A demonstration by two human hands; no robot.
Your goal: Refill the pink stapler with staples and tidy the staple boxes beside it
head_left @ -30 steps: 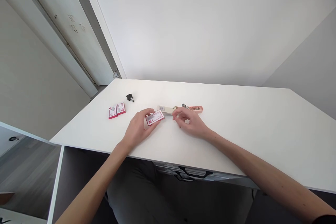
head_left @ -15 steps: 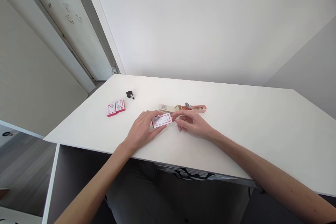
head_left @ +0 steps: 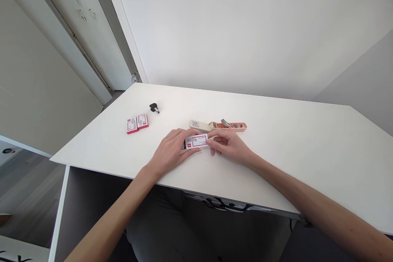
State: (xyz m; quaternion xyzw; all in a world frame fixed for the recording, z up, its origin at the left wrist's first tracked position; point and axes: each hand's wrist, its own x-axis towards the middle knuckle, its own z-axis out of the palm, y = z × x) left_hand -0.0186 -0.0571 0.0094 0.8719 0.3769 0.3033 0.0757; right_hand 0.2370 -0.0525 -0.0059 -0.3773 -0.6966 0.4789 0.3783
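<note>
A small red-and-white box (head_left: 196, 141), its printed label facing up, lies between my two hands near the front of the desk. My left hand (head_left: 172, 147) grips it from the left, fingers along the far edge and thumb along the near one. A dark patch shows at the box's left end, too small to make out. At the right end, the thumb and index finger of my right hand (head_left: 230, 145) pinch the box, with the other fingers curled under. Just behind the hands lies an open case with a cream lid (head_left: 199, 125) and a pink tray (head_left: 239, 126) holding small metal pieces.
Two similar red-and-white boxes (head_left: 137, 123) sit side by side on the left of the white desk (head_left: 291, 155). Behind them lies a black-headed key (head_left: 154, 108). A white wall (head_left: 233, 28) rises at the desk's back edge. Black handles (head_left: 225, 204) show below the front edge.
The box in my left hand has turned flatter and its label now reads more level. My right fingertips have closed onto its right end. The view has shifted slightly.
</note>
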